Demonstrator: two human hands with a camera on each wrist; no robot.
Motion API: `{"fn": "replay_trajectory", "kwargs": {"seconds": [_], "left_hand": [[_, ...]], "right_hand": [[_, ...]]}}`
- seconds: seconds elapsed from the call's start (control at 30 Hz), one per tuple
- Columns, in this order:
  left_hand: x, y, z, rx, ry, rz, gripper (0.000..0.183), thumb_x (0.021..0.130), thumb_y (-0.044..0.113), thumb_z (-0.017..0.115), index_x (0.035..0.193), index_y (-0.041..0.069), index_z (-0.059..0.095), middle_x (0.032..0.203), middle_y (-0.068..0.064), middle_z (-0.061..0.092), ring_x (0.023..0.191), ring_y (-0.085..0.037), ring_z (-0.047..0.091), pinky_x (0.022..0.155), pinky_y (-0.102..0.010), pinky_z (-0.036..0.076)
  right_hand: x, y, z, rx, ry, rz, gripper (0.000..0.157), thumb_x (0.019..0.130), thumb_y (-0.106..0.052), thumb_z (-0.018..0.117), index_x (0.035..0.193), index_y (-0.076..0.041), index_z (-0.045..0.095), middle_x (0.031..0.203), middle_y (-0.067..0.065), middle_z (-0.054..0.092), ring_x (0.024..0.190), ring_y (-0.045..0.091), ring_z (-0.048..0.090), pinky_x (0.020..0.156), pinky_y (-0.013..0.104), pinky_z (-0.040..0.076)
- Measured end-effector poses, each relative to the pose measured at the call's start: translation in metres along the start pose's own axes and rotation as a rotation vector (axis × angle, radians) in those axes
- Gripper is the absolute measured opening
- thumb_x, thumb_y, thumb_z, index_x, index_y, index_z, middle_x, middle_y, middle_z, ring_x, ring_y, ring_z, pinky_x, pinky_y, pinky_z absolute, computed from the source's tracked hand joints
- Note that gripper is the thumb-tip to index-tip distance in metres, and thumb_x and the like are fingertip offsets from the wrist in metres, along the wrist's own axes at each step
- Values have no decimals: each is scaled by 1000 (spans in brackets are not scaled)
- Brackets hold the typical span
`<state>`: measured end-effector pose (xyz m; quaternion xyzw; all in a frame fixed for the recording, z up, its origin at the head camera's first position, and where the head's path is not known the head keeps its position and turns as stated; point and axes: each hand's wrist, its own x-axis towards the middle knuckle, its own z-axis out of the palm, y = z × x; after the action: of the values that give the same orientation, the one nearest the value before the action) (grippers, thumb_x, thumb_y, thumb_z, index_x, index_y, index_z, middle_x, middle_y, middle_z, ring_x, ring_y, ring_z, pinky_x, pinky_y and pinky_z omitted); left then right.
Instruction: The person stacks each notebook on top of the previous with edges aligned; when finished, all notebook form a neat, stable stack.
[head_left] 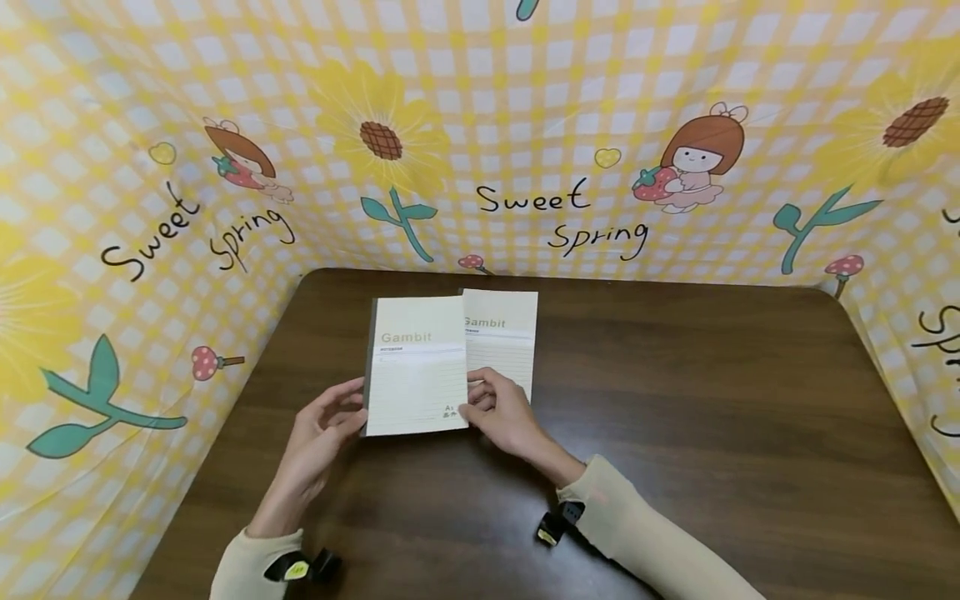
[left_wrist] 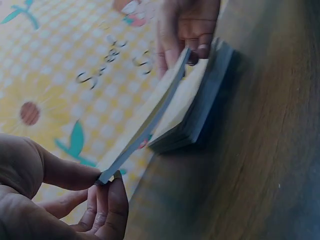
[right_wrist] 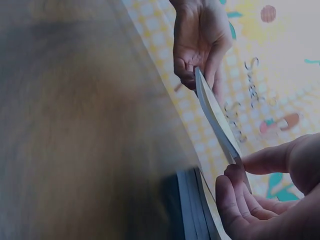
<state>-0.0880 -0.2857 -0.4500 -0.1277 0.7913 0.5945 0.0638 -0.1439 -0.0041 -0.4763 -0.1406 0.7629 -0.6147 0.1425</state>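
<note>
A thin cream notebook (head_left: 416,375) with a dark spine and "Gambit" on its cover is held between both hands, raised off the table. My left hand (head_left: 318,437) pinches its lower left edge, thumb on top and fingers beneath. At the lower right corner, my right hand (head_left: 504,412) pinches it between thumb and fingers. Behind and to the right lies a second "Gambit" notebook (head_left: 510,342), partly covered by the held one. In the left wrist view this proves to be a stack of several notebooks (left_wrist: 212,100) on the table, just under the held one's right end.
The dark brown wooden table (head_left: 697,400) extends to the right and front. A yellow checked cloth (head_left: 525,108) with flowers and "Sweet Spring" lettering walls off the back and both sides. Each wrist carries a small black camera (head_left: 555,525).
</note>
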Motion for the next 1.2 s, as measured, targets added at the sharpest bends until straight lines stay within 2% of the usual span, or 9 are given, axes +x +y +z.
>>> {"fn": "replay_trajectory", "kwargs": {"seconds": [0.2, 0.37, 0.57, 0.8, 0.97, 1.2], "left_hand": [[28, 4, 28, -4, -50, 48, 50, 103, 5, 63, 151, 11, 53, 137, -17, 53, 100, -9, 63, 81, -23, 55], [51, 7, 55, -5, -75, 51, 48, 101, 4, 64, 149, 10, 57, 135, -19, 56, 100, -12, 64, 79, -21, 56], [69, 13, 78, 22, -99, 71, 48, 101, 4, 65, 147, 8, 58, 133, -19, 57, 100, -14, 63, 77, -20, 56], [80, 17, 90, 47, -106, 75, 47, 99, 0, 65, 145, 6, 60, 130, -21, 60, 96, -14, 62, 74, -21, 55], [80, 16, 91, 76, -99, 84, 46, 99, 1, 64, 145, 4, 60, 129, -22, 61, 99, -18, 62, 73, -19, 52], [79, 13, 92, 113, -67, 98, 46, 98, 1, 65, 145, 4, 61, 128, -22, 63, 107, -26, 63, 75, -14, 47]], "right_hand": [[1, 6, -26, -16, 92, -9, 40, 90, -1, 74, 128, 5, 63, 99, 21, 74, 79, 15, 68, 69, 20, 54], [0, 13, -48, -68, 164, 31, 41, 90, -3, 78, 127, 3, 64, 98, 19, 74, 78, 17, 69, 62, 21, 54], [1, 22, -65, -130, 232, 72, 39, 89, -8, 81, 124, 0, 67, 95, 14, 74, 77, 12, 65, 66, 20, 52], [-1, 30, -72, -187, 254, 80, 38, 89, -13, 83, 122, -3, 68, 94, 11, 74, 77, 13, 66, 67, 20, 51], [0, 32, -71, -240, 273, 68, 38, 88, -17, 84, 121, -3, 70, 92, 8, 74, 76, 13, 68, 68, 22, 53], [-1, 36, -68, -315, 274, 27, 48, 89, -19, 84, 131, 1, 71, 90, 7, 74, 73, 13, 72, 67, 23, 58]]}}
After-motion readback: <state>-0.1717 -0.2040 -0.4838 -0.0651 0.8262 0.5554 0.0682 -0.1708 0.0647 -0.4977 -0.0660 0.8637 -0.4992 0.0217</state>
